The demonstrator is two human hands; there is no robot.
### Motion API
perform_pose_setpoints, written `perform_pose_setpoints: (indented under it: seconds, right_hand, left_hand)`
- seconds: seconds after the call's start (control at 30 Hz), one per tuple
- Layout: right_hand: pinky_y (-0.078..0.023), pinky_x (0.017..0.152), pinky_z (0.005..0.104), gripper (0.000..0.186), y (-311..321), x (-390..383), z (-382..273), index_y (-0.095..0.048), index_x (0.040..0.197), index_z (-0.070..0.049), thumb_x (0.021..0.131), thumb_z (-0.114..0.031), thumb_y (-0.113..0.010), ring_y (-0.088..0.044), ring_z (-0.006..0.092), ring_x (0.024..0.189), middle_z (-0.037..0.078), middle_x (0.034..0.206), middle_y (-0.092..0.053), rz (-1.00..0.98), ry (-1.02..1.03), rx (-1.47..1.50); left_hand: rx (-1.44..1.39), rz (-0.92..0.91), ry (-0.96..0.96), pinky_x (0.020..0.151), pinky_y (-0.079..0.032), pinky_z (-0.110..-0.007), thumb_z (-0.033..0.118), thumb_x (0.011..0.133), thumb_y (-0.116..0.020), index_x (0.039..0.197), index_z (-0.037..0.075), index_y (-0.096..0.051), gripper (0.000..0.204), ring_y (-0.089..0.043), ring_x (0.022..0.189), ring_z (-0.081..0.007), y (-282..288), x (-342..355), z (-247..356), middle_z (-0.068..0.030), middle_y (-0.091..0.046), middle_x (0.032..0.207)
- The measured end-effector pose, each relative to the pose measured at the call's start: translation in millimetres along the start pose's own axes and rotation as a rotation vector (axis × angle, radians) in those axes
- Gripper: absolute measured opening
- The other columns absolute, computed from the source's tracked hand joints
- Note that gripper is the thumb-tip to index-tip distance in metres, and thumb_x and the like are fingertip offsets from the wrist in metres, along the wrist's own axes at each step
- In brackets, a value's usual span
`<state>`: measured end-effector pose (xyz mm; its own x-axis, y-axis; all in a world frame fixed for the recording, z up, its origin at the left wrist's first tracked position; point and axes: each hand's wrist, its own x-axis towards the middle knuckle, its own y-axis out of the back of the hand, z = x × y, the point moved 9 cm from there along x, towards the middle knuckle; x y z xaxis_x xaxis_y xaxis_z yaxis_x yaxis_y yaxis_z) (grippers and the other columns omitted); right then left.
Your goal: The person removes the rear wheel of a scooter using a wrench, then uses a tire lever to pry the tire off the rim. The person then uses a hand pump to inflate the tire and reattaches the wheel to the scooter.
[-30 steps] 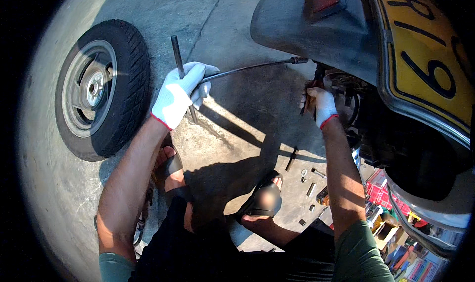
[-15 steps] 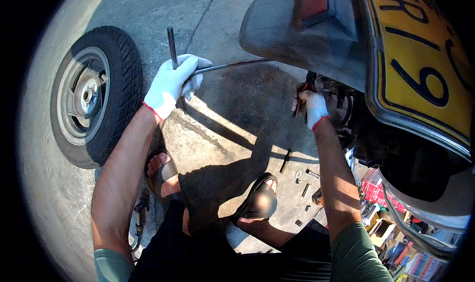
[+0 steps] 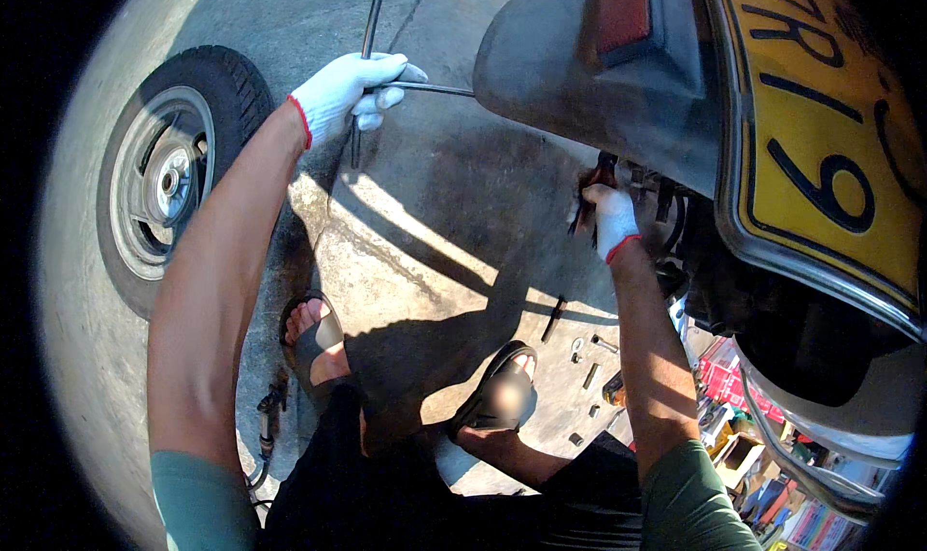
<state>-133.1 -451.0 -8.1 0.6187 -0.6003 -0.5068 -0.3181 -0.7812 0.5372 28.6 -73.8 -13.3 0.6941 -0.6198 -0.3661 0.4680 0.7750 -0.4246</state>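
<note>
My left hand [image 3: 346, 92], in a white knit glove with a red cuff, is closed round a T-handle wrench [image 3: 444, 89]. The crossbar stands out on both sides of the fist. Its long shaft runs right and passes out of sight behind the dark rear fender [image 3: 570, 68] of a motorcycle. Below the fender, my right hand [image 3: 615, 223], gloved alike, grips a dark piece with reddish-brown parts [image 3: 601, 174]. Shadow and the fingers hide most of that piece, so its kind is unclear.
A wheel with a black tyre [image 3: 237, 83] is at the left. Over the right side hangs a yellow licence plate [image 3: 811, 107]. Sockets and small tools [image 3: 591, 377] lie on the concrete by my sandalled foot [image 3: 502, 392]. Mixed tools and boxes [image 3: 739, 454] crowd the lower right.
My left hand has moved up and away from me with the T-handle wrench, and the crossbar leans the other way. My right hand has stayed nearly in place.
</note>
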Motion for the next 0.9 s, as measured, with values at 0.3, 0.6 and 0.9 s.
perform_pose_setpoints:
  seconds: [0.3,0.6,0.9]
  right_hand:
    - [-0.048,0.059,0.0364,0.013,-1,7,3,-0.061,0.098,-0.004,0.086,-0.007,-0.060,-0.059,0.0210,0.071,0.005,0.081,-0.059,-0.135,0.122,0.126]
    - [-0.046,0.066,0.0375,0.019,-17,-13,-11,-0.062,0.103,-0.005,0.085,-0.009,-0.060,-0.056,0.0180,0.077,0.003,0.086,-0.058,-0.149,0.053,0.028]
    - [-0.047,0.057,0.0380,0.017,0,17,10,-0.061,0.103,-0.007,0.087,-0.010,-0.055,-0.058,0.0205,0.070,0.005,0.082,-0.058,-0.102,0.105,-0.104]
  left_hand:
    - [0.705,0.409,-0.421,0.074,-0.049,-0.030,0.030,0.101,-0.051,0.120,0.006,-0.058,0.030,-0.058,0.079,-0.0145,41,26,33,-0.0039,-0.062,0.093]
    - [0.865,0.540,-0.416,0.070,-0.052,-0.035,0.025,0.100,-0.049,0.139,0.007,-0.049,0.043,-0.065,0.073,-0.0186,46,8,34,-0.0120,-0.065,0.085]
    - [0.547,0.387,-0.295,0.052,-0.054,-0.029,0.015,0.099,-0.044,0.147,0.021,-0.045,0.048,-0.059,0.050,-0.0144,42,11,33,-0.0081,-0.063,0.087]
